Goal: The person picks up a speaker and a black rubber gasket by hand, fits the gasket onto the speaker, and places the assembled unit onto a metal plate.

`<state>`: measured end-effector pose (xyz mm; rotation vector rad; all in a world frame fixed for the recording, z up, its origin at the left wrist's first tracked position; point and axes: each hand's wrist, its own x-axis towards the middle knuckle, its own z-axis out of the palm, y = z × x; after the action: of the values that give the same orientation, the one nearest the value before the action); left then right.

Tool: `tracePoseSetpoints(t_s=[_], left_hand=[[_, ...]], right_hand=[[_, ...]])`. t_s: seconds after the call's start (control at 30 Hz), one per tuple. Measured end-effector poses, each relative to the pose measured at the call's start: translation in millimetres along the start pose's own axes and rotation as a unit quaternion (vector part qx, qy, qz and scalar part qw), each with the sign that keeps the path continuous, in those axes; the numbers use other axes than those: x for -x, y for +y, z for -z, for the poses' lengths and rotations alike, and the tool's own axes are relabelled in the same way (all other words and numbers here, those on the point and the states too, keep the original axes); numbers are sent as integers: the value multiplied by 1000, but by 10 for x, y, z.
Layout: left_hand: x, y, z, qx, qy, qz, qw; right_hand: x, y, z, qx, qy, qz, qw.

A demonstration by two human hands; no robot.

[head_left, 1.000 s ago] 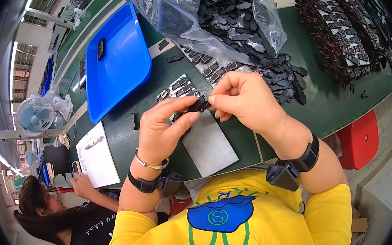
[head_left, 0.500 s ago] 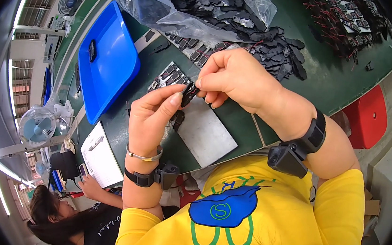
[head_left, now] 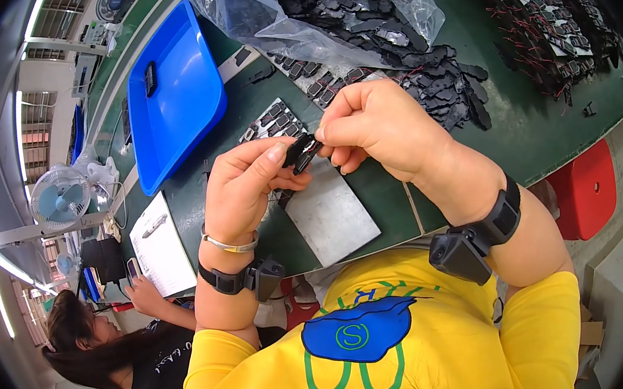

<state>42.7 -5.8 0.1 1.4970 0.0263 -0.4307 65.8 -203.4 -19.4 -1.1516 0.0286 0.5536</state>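
Note:
A small black plastic part, with a thin reddish wire on it, is held up between my two hands over the green bench. My left hand pinches its left side between thumb and fingers. From the right, my right hand closes thumb and forefinger at its upper right end; those fingertips partly cover it. Beneath my hands lies a flat grey metal plate. A white sheet bearing rows of small black components lies just behind the held part.
A blue tray holds one black piece. A clear plastic bag spills a heap of black plastic pieces. Wired components fill the far right. A red stool stands right; another person's hand is near a paper at left.
The black part has turned between my fingers and shows a broader side now. My left fingers have shifted and curled lower around it; my right hand stays nearly in place.

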Motion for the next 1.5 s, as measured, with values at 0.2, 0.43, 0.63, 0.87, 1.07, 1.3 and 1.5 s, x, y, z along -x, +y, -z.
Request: tracePoseSetpoints(t_s=[0.2,0.43,0.63,0.87,1.07,1.3,1.5], left_hand=[[-14,-2,11,26,-12,7,1000],[-40,18,86,83,-47,37,995],[-64,24,110,144,-70,88,983],[-79,-16,156,197,-95,99,971],[-53,20,144,196,-102,91,971],[-106,-29,215,247,-121,68,959],[-133,-38,269,305,-182,66,932]], right_hand=[[-12,13,12,-5,-6,5,1000],[-7,-2,2,-5,-15,5,1000],[18,2,4,-20,-27,10,999],[35,-19,-4,-25,-28,-8,999],[64,-19,-46,-32,-47,39,998],[74,-17,-59,-17,-56,60,996],[90,-23,-83,-2,-43,63,997]])
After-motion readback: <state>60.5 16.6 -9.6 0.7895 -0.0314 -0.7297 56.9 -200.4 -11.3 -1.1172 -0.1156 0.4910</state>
